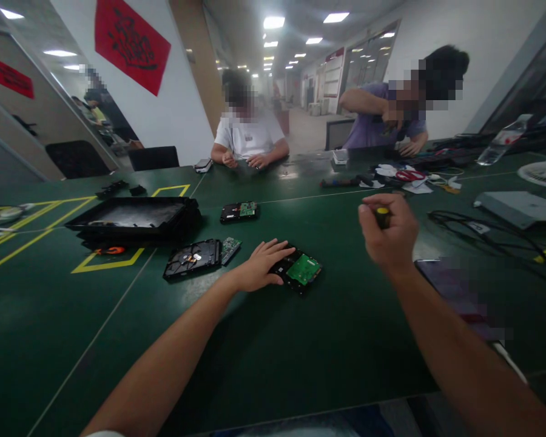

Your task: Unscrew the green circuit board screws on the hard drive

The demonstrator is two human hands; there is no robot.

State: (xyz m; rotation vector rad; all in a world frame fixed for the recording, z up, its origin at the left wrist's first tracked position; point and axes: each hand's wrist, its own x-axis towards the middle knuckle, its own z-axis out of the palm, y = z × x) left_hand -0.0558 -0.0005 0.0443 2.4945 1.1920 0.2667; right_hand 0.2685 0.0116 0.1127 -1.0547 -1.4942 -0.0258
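My left hand (264, 266) lies with fingers outstretched over the left end of a hard drive (306, 268), whose green circuit board faces up. Its thumb is at the drive's near edge. To the right, my right hand (389, 233) is raised above the table and closed around a screwdriver (382, 216); only its yellow and black handle end shows, and the rest is hidden by the fingers. Left of my left hand are another black hard drive (193, 260) and a loose circuit board (230, 249). Farther back lies a third hard drive (239, 211).
Black plastic trays (131, 215) are stacked at the left, with an orange-handled tool (110, 250) beside them. At the right are black cables (473, 227), a grey box (523, 207), a dark phone-like device (450, 285) and a water bottle (505, 141). Two people sit across the green table (273, 352).
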